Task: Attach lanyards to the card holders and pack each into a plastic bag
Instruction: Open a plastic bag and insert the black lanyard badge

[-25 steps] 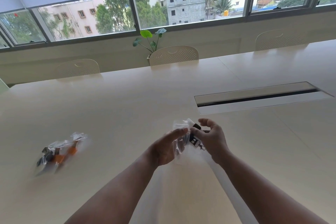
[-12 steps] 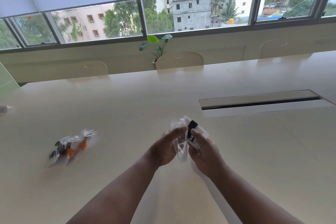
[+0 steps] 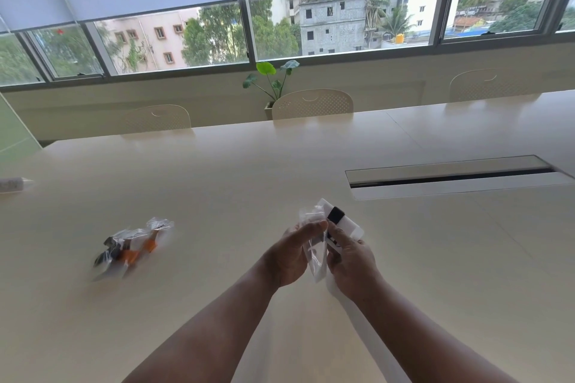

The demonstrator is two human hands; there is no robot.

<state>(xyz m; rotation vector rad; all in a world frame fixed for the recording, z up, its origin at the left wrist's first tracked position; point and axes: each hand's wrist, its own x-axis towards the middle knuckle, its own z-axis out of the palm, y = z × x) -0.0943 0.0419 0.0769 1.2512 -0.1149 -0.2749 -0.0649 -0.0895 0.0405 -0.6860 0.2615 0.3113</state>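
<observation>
L hand [image 3: 291, 253] pinched a clear plastic bag [image 3: 316, 246] w/ R hand [image 3: 350, 261] gripping a white-and-black card holder [image 3: 340, 221] just beside it; filled clear bags w/ orange bits [image 3: 132, 247] lay well left.

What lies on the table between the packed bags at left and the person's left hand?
Nothing: the head view shows only bare table between the packed bags and the left hand, which holds a plastic bag.
</observation>
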